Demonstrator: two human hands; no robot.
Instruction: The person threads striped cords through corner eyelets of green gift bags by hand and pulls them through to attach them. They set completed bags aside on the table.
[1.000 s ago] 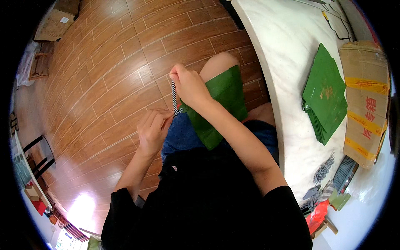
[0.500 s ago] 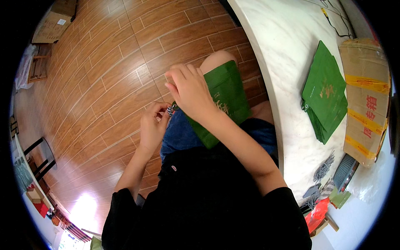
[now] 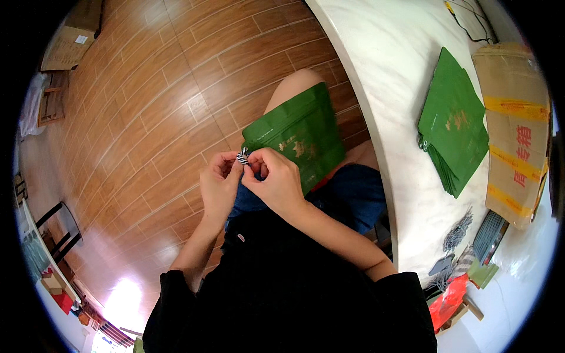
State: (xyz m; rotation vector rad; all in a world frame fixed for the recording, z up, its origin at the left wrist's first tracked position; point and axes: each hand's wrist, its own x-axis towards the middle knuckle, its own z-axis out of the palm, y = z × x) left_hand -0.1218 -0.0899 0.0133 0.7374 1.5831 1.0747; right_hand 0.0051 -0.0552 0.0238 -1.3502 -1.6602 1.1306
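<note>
Across my lap lies a green flat pouch [image 3: 312, 129] with gold printing. At its left corner is a black-and-white striped cord [image 3: 242, 157], gathered in a small loop or knot. My left hand [image 3: 219, 179] pinches the cord from the left side. From the right, my right hand [image 3: 275, 179] has thumb and forefinger closed on the same cord, close to the pouch's corner. Both hands almost meet there, and the fingertips hide part of the cord.
To the right, a white marble-look table [image 3: 376, 70] carries a stack of green pouches [image 3: 453, 123] and a taped cardboard box [image 3: 512, 141]. Grey cords [image 3: 458, 232] and a red plastic bag [image 3: 448, 301] lie nearer. A black chair [image 3: 62, 229] stands at left on the brown tiled floor [image 3: 141, 135].
My right hand has come down from above the pouch to the cord and pinched it beside my left hand. The pouch now shows more fully.
</note>
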